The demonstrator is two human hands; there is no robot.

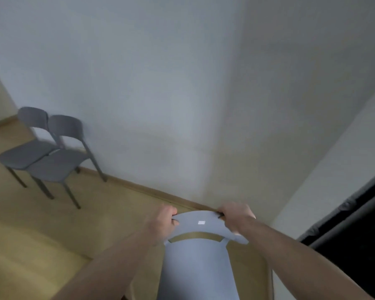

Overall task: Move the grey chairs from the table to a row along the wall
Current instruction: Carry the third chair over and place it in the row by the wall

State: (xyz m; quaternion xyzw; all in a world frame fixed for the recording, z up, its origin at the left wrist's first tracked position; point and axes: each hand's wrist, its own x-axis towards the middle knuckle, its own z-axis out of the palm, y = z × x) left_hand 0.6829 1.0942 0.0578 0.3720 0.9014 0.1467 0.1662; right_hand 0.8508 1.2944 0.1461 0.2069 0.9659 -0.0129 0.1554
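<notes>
A grey chair is right below me, its curved backrest toward the wall. My left hand grips the left end of the backrest and my right hand grips the right end. Its legs are hidden under the seat. Two more grey chairs stand side by side against the white wall at the left: the nearer one and the farther one, both with seats facing into the room.
Wooden floor runs along a wooden skirting board. A wall corner juts out at the right, and a dark curtain or fabric hangs beyond it.
</notes>
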